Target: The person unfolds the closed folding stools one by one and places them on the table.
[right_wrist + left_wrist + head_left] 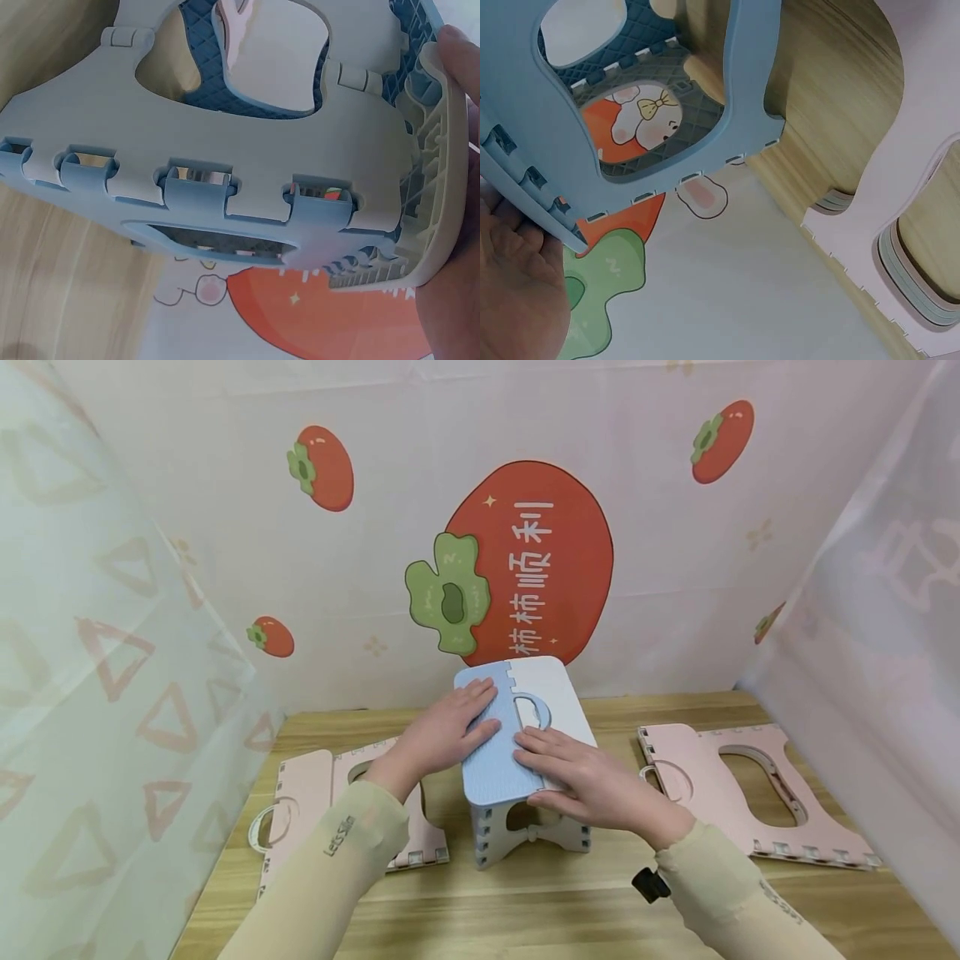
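Observation:
A blue and white folding step stool stands unfolded on its legs at the middle of the table. My left hand lies on the blue half of its top with fingers extended. On the other side, my right hand rests across the top near the seam and the curved carry handle. The left wrist view has the stool's blue side panel, with the left hand at its edge. In the right wrist view, the white hinged panel shows, and the right hand is at the top's edge.
Pink folding stools lie folded flat on both sides: one at left, partly behind the left forearm, and one at right. Beyond the wooden table hangs a persimmon-print curtain, with more printed fabric on both sides.

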A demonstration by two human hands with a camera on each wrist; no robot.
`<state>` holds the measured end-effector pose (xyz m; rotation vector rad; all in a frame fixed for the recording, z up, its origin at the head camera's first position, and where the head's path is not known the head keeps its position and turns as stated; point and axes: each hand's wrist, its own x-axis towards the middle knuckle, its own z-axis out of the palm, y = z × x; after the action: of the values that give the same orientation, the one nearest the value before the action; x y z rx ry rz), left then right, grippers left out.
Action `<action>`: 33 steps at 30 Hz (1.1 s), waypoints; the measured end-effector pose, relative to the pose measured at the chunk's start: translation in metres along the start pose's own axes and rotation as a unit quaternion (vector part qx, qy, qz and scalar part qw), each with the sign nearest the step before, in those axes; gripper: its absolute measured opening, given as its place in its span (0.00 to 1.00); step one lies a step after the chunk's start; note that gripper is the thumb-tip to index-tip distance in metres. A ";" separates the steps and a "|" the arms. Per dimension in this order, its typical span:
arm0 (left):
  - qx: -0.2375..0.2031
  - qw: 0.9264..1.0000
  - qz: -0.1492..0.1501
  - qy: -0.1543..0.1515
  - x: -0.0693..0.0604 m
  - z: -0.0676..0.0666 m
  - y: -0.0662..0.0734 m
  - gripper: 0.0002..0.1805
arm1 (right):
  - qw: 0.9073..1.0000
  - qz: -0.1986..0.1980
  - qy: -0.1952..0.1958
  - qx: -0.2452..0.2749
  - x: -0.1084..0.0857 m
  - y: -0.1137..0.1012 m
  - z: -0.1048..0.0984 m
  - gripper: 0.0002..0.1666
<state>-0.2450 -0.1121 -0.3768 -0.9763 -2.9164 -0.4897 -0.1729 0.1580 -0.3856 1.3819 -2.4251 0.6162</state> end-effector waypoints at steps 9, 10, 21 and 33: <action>0.018 1.000 0.003 0.011 -0.005 0.001 0.007 0.35 | 1.000 -0.010 -0.008 0.007 -0.006 0.004 -0.006 0.35; 0.020 1.000 0.004 0.013 -0.005 0.001 0.008 0.35 | 1.000 -0.012 -0.008 0.007 -0.007 0.004 -0.007 0.35; 0.052 0.998 0.006 0.019 -0.015 0.004 0.017 0.35 | 1.000 -0.027 -0.010 0.005 -0.019 0.007 -0.012 0.38; 0.068 0.997 0.012 0.035 -0.027 0.005 0.021 0.36 | 1.000 -0.012 -0.012 0.000 -0.034 0.013 -0.022 0.33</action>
<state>-0.2105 -0.1105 -0.3786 -0.9554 -2.8301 -0.3138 -0.1661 0.1998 -0.3841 1.4255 -2.4225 0.5980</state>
